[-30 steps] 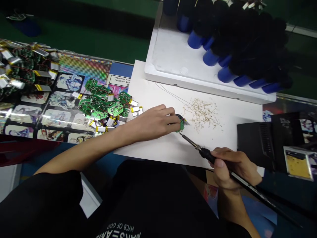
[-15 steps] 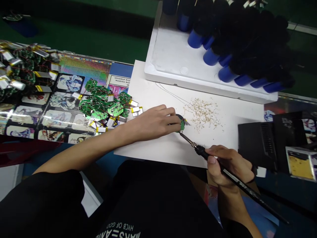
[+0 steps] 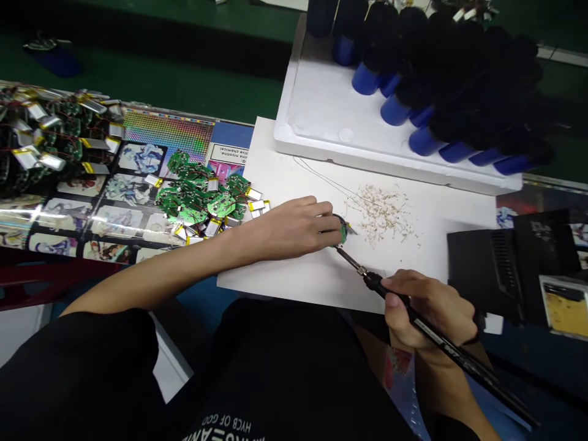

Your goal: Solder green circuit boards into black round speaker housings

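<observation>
My left hand [image 3: 305, 228] grips a small green circuit board [image 3: 343, 233] on the white sheet [image 3: 280, 278]. The fingers cover most of the board, and a dark wire curves around its far side. In my right hand [image 3: 427, 306] is a black soldering iron [image 3: 377, 284], held like a pen. Its metal tip meets or nearly meets the board's near edge; exact contact is too small to tell. To the left of my left hand lies a heap of green circuit boards [image 3: 202, 193] with small silver and yellow batteries.
A white foam tray [image 3: 316, 104] bearing several blue and black cylinders [image 3: 397, 110] stands at the back. Beige crumbs [image 3: 386, 211] and thin solder wire [image 3: 321, 176] lie on the sheet. Right are a black stand [image 3: 487, 269] and yellow sponge [image 3: 567, 312]. More batteries [image 3: 52, 162] pile up far left.
The view has shifted slightly, so everything sits a little further right and lower. Both hands keep their holds, with the iron's tip still at the board's edge.
</observation>
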{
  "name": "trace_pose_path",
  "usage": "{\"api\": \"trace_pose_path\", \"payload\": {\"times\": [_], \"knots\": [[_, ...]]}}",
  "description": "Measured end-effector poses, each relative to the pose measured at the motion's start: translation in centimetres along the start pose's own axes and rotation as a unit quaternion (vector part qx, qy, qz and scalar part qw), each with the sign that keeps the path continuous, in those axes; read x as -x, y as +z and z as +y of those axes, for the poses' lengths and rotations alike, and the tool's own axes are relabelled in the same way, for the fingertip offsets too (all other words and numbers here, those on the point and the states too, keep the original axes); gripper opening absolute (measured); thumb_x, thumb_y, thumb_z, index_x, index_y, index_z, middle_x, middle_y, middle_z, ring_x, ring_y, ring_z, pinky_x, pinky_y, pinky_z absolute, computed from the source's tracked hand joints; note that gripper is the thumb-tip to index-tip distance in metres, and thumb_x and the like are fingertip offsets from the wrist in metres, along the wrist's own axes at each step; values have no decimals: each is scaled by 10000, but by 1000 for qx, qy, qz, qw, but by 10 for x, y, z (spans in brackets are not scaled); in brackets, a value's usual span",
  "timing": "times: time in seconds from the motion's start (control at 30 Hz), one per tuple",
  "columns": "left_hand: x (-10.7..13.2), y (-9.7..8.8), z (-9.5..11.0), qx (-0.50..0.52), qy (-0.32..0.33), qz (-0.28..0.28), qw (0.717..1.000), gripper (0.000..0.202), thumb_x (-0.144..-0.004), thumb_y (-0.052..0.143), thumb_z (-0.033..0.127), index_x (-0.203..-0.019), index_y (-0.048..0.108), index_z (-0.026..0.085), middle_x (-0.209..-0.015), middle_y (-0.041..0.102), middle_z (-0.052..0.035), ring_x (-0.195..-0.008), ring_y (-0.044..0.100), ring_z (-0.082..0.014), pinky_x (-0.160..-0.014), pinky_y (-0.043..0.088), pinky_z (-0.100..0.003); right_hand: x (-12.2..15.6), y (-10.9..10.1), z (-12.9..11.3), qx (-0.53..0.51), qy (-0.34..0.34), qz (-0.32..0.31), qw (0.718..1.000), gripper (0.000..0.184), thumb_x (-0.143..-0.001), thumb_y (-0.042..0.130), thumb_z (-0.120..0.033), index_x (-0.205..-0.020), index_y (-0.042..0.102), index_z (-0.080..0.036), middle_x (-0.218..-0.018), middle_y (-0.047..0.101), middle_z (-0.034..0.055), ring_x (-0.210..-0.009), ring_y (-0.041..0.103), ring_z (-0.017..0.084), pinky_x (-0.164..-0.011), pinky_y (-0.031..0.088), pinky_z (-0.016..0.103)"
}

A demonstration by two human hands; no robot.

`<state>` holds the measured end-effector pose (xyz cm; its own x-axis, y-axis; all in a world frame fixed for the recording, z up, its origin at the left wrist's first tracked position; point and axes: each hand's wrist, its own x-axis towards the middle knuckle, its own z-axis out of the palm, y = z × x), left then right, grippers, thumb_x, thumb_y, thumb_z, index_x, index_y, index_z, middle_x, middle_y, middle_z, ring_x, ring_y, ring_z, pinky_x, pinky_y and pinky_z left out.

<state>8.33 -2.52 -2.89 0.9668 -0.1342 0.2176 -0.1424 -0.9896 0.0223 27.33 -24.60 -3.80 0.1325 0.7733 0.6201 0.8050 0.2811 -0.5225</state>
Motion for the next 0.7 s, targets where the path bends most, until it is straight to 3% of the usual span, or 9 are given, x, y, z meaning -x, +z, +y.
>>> {"api": "trace_pose_path", "payload": {"times": [0.37, 0.7], "knots": [[0, 1, -5, 13, 15, 8, 1000, 221, -1126, 496, 171, -1146, 714, 201, -1198, 775, -63, -1006, 616, -203, -762, 402, -331, -22, -4, -8, 29, -14, -29, 999, 114, -861, 704, -118, -881, 708, -230, -700, 772, -16, -483, 708, 159, -437, 567, 243], [-1, 0, -5, -10, 19, -14, 1000, 274, -1154, 446, 196, -1222, 711, 199, -1275, 757, -66, -1069, 628, -197, -797, 444, -341, -25, -13, -4, 21, -34, -49, 998, 92, -899, 730, -132, -881, 738, -221, -709, 760, -23, -536, 722, 154, -527, 608, 258]]}}
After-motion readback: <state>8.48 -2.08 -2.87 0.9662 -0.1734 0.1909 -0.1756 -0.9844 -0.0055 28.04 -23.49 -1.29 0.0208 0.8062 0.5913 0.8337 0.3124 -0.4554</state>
